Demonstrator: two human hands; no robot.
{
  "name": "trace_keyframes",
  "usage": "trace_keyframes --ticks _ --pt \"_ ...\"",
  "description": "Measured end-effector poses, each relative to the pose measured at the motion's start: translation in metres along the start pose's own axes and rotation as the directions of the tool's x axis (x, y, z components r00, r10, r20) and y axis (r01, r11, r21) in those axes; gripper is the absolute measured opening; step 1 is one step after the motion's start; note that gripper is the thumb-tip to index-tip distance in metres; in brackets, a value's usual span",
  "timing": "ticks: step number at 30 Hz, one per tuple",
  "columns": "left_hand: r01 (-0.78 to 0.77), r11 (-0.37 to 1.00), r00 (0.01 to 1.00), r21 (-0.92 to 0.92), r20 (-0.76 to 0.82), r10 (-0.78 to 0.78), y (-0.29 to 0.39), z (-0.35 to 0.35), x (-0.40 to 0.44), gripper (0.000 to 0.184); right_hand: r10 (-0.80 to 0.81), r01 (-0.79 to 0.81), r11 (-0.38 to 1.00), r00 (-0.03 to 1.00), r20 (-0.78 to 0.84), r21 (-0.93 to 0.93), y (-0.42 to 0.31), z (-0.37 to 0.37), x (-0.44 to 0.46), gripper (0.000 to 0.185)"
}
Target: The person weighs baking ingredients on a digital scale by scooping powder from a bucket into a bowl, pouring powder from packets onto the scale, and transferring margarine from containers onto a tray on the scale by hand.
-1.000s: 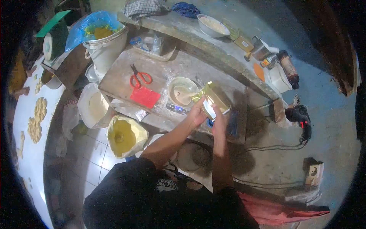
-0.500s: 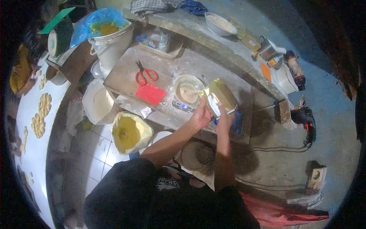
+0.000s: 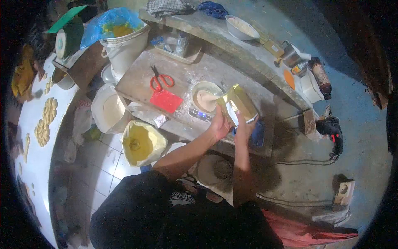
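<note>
A gold foil packet is tilted over the rim of a small bowl, and pale powder runs from its mouth into the bowl. My left hand is closed round the packet's near left side. On its lower right side my right hand grips it too. Under the bowl is a digital scale with a lit display. Left of the bowl, a red packet and red-handled scissors lie on the wooden board.
A white bucket with blue plastic stands at the back left. An open bag of yellow contents is below the board. Dough pieces lie on a white table. A drill lies right, near a bottle. Part of another person shows far left.
More powder has fallen from the foil packet, and the pale heap in the bowl has grown. The whole view has shifted slightly. Both hands keep hold of the packet.
</note>
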State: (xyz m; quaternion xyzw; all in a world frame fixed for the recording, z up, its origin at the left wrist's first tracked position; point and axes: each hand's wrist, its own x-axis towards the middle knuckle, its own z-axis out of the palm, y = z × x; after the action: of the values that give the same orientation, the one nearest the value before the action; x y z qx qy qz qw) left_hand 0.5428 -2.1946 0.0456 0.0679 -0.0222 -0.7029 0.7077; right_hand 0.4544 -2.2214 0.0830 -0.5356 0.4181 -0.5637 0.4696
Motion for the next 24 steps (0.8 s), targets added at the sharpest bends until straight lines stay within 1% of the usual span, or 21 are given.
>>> trace_keyframes --ticks 1,2,3,4,5,6,7,8,9,11,12,13,14,15,16,17,18,19,21,23,24 --pt "0.018 0.998 1.0 0.056 -0.016 -0.017 -0.001 0.001 -0.003 0.066 0.001 -0.001 1.0 1.0 0.003 0.003 -0.001 0.0 0.0 0.069" --pt "0.037 0.993 0.999 0.112 -0.034 -0.033 -0.004 -0.002 -0.006 0.066 0.039 -0.038 0.999 0.999 -0.015 0.006 -0.007 0.003 -0.002 0.068" --pt "0.034 0.993 0.999 0.115 -0.037 -0.03 -0.008 -0.007 -0.011 0.066 0.078 -0.077 0.997 0.996 -0.033 0.01 -0.014 0.005 -0.005 0.068" --pt "0.077 0.965 0.996 0.252 -0.065 -0.062 -0.012 -0.014 -0.019 0.066 0.08 -0.08 0.997 0.996 -0.03 0.015 -0.018 0.006 -0.007 0.068" --pt "0.121 0.916 0.991 0.384 -0.098 -0.09 -0.015 -0.021 -0.027 0.066 0.09 -0.089 0.996 0.994 -0.067 0.007 -0.022 0.008 -0.009 0.067" --pt "0.122 0.913 0.991 0.389 -0.104 -0.089 -0.014 -0.024 -0.04 0.066 0.1 -0.101 0.995 0.989 -0.106 -0.002 -0.023 0.008 -0.011 0.067" --pt "0.149 0.823 0.988 0.548 -0.049 -0.146 -0.009 -0.031 -0.057 0.063 0.024 -0.024 1.0 0.995 -0.092 0.002 -0.005 -0.001 -0.003 0.071" --pt "0.159 0.704 0.977 0.692 -0.006 -0.215 -0.002 -0.038 -0.074 0.06 0.029 -0.028 1.0 0.995 -0.097 0.011 0.005 -0.008 0.002 0.071" --pt "0.166 0.696 0.976 0.698 -0.013 -0.219 0.006 -0.05 -0.089 0.06 0.07 -0.07 0.998 0.992 -0.109 0.004 0.013 -0.014 0.005 0.075" --pt "0.19 0.4 0.908 0.897 -0.005 -0.42 0.027 -0.082 -0.121 0.052 0.036 -0.041 0.998 0.993 -0.111 -0.04 0.003 -0.012 0.0 0.09" --pt "0.163 0.228 0.901 0.96 -0.051 -0.431 0.042 -0.093 -0.137 0.048 0.043 -0.047 0.998 0.992 -0.119 -0.032 0.002 -0.011 -0.001 0.09" --pt "0.13 0.049 0.896 0.99 -0.097 -0.434 0.059 -0.105 -0.154 0.045 0.035 -0.045 0.996 0.992 -0.121 -0.077 0.002 -0.012 -0.001 0.094" --pt "0.076 -0.018 0.932 0.997 -0.077 -0.353 0.07 -0.128 -0.174 0.044 0.029 -0.044 0.991 0.992 -0.123 -0.123 0.001 -0.013 -0.003 0.098" --pt "0.025 -0.09 0.961 0.996 -0.048 -0.272 0.08 -0.156 -0.196 0.044 0.119 -0.142 0.98 0.979 -0.166 -0.137 -0.002 -0.011 -0.004 0.101" --pt "0.09 -0.156 0.966 0.984 -0.124 -0.228 0.092 -0.176 -0.218 0.044 0.124 -0.148 0.981 0.977 -0.173 -0.129 0.003 -0.012 -0.002 0.101" --pt "0.155 -0.218 0.965 0.964 -0.195 -0.177 0.105 -0.196 -0.241 0.044 0.071 -0.096 0.983 0.985 -0.155 -0.158 0.012 -0.015 0.003 0.102" --pt "0.218 -0.144 0.963 0.965 -0.237 -0.131 0.117 -0.217 -0.263 0.044 0.019 -0.044 0.981 0.991 -0.134 -0.189 0.018 -0.017 0.004 0.103" --pt "0.276 -0.066 0.956 0.959 -0.281 -0.086 0.128 -0.242 -0.287 0.046 0.023 -0.049 0.981 0.99 -0.141 -0.186 0.018 -0.015 0.003 0.103" --pt "0.445 -0.07 0.891 0.893 -0.433 0.134 0.142 -0.325 -0.335 0.043 0.022 -0.044 0.987 0.99 -0.142 -0.154 0.013 -0.009 0.0 0.103" --pt "0.509 0.122 0.79 0.852 -0.519 0.326 0.147 -0.35 -0.389 0.044 0.008 -0.028 0.99 0.99 -0.144 -0.137 0.017 -0.008 0.001 0.102" --pt "0.535 0.322 0.711 0.781 -0.622 0.328 0.152 -0.375 -0.424 0.044 -0.004 -0.014 0.992 0.989 -0.147 -0.121 0.018 -0.006 0.001 0.101"
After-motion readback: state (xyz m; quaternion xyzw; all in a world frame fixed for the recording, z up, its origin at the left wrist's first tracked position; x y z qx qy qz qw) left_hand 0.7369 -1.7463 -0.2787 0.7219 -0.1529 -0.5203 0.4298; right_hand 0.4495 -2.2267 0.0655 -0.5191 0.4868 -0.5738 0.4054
